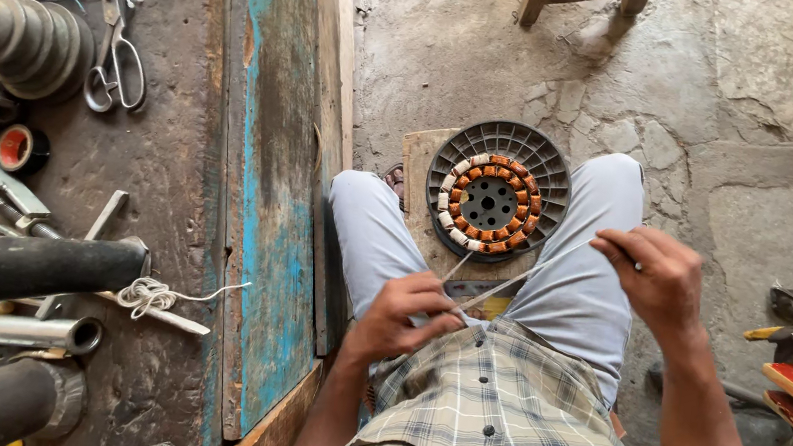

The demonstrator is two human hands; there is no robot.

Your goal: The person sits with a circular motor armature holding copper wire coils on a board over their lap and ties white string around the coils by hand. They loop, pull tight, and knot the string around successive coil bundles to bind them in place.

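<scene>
Hands: left (402, 315) and right (652, 275) each pinch one end of a taut strip (521, 274), centre frame, above stator (488, 202). Risk: overpulling likely snaps strip.

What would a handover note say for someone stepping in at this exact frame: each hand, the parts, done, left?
Left hand: pinching one end of a thin white strip near the lap.
Right hand: pinching the other end, strip pulled taut.
Stator: flat on a round grey plate on a wooden board, between the knees.
Done: most slots show copper windings; several on the left carry white covering.
Left: the rest show bare copper.
Scissors on the bench.
</scene>
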